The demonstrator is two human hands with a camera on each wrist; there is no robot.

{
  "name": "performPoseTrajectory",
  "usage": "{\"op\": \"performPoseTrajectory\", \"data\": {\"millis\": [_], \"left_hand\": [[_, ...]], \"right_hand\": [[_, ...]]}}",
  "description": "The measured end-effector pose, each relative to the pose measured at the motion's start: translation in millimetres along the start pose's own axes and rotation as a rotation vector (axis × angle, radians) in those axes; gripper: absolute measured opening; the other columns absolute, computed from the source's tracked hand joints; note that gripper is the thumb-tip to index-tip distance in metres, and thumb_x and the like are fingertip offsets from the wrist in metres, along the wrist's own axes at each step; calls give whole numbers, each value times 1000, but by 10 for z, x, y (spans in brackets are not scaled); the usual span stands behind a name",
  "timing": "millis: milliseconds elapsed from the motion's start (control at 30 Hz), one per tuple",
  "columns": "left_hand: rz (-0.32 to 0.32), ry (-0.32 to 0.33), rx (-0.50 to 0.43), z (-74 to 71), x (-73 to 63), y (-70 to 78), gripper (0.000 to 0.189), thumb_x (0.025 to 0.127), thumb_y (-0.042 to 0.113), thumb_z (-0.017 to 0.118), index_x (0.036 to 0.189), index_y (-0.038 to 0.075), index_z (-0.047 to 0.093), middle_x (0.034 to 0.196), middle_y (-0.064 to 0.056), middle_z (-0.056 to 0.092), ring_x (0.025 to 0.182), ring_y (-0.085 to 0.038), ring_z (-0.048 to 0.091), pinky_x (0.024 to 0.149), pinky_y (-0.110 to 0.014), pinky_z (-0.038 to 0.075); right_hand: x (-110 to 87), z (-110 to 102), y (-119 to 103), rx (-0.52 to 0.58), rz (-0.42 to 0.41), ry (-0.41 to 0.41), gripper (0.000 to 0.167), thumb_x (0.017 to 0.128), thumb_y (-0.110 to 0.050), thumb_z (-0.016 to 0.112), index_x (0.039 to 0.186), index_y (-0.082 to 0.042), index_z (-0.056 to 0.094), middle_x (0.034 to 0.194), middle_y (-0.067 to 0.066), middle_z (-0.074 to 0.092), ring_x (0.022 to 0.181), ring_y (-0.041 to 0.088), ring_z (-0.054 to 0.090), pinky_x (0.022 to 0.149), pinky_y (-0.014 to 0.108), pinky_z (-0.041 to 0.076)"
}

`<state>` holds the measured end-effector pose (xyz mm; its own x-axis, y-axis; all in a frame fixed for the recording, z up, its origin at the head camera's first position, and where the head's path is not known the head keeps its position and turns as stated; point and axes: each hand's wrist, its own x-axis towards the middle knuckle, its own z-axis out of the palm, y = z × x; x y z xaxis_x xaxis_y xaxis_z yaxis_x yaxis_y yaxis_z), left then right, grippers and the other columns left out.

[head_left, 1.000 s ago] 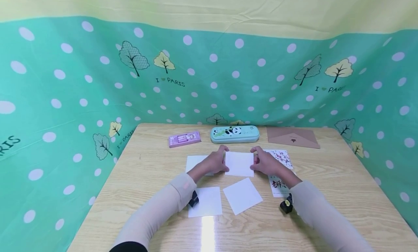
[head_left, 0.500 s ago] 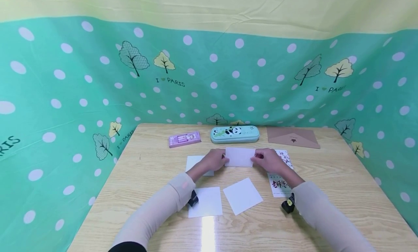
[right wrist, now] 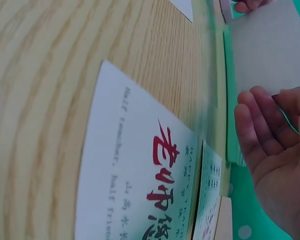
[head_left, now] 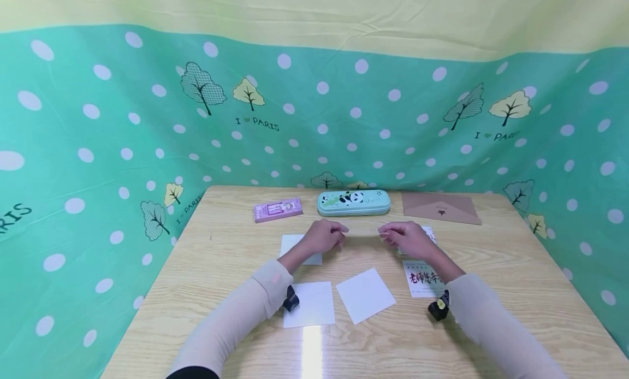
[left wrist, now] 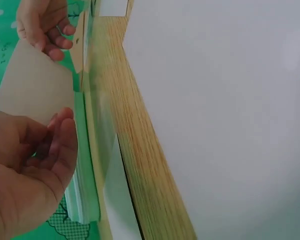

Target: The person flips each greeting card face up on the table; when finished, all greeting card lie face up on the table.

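Between my two hands is a white card [left wrist: 37,82], raised off the table and pinched at opposite side edges. My left hand [head_left: 321,235] grips its left edge between thumb and fingers. On the other edge, my right hand [head_left: 405,238] pinches with the thumb while the other fingers bend loosely. Seen from the head the card is nearly edge-on, a thin pale strip; both wrist views show its blank broad face. Behind it lies a mint pencil case [head_left: 354,202] with a panda. A plain white card [head_left: 293,243] lies partly hidden under the left hand.
Two more blank cards, one straight [head_left: 314,308] and one turned askew [head_left: 366,295], lie nearer the front. A red-lettered card [head_left: 420,278] and a partly covered blossom card [head_left: 429,234] lie by the right arm. A purple box [head_left: 278,209] and brown envelope [head_left: 439,207] are at the back.
The white card has tilted from showing its broad face to nearly edge-on in the head view. Both hands have turned with it, keeping hold of its edges.
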<state>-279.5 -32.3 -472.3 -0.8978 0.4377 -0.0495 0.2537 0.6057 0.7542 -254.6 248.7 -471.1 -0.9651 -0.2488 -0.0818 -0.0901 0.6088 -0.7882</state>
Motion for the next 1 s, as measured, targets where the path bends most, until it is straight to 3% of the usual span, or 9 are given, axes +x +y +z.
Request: {"op": "performPoseTrajectory", "data": {"millis": [133, 267, 367, 500, 667, 800, 1000], "left_hand": [[-85, -14, -155, 6, 8, 16, 32, 104, 10, 47, 121, 8, 74, 100, -9, 76, 83, -20, 72, 70, -27, 56], [-134, -6, -225, 4, 3, 36, 34, 104, 15, 45, 121, 9, 74, 102, -11, 75, 87, -23, 73, 76, -31, 60], [-122, -11, -182, -9, -10, 51, 33, 106, 25, 49, 121, 12, 74, 97, -10, 75, 86, -24, 72, 73, -32, 58], [-62, -31, -73, -24, -13, 52, 32, 102, 33, 60, 126, 16, 72, 92, -3, 72, 82, -18, 68, 68, -27, 53], [-22, -85, 43, -14, 8, 36, 43, 97, 34, 69, 137, 18, 65, 93, 4, 65, 80, -10, 60, 68, -25, 50], [-23, -165, 114, -2, 26, 31, 52, 96, 34, 71, 145, 19, 59, 92, 2, 63, 77, -11, 56, 67, -26, 48], [-28, -222, 173, 23, 48, 31, 61, 94, 32, 74, 149, 20, 53, 91, 2, 63, 80, -11, 56, 70, -25, 48]], "right_hand": [[-2, -8, 17, 29, 33, -8, 32, 109, -25, 48, 127, -11, 71, 114, 16, 75, 101, 27, 71, 82, 39, 60], [0, -2, 39, -12, 26, -8, 39, 108, -38, 49, 129, -12, 70, 116, 13, 75, 100, 23, 71, 82, 36, 59], [-1, 2, 60, -45, -2, -16, 41, 105, -41, 54, 129, -12, 69, 110, 11, 75, 90, 23, 70, 77, 33, 57], [3, 11, 72, -67, -51, -42, 39, 101, -33, 65, 131, -8, 67, 105, 11, 73, 82, 22, 68, 71, 31, 57], [22, 32, 77, -146, -78, -65, 43, 97, -26, 70, 136, -9, 64, 113, 9, 72, 95, 17, 67, 79, 32, 58], [52, 47, 82, -210, -81, -75, 46, 96, -24, 72, 139, -11, 62, 112, 7, 71, 100, 18, 66, 88, 35, 56], [100, 64, 112, -236, -58, -118, 51, 96, -22, 72, 144, -10, 58, 106, 4, 67, 92, 16, 62, 80, 32, 53]]}}
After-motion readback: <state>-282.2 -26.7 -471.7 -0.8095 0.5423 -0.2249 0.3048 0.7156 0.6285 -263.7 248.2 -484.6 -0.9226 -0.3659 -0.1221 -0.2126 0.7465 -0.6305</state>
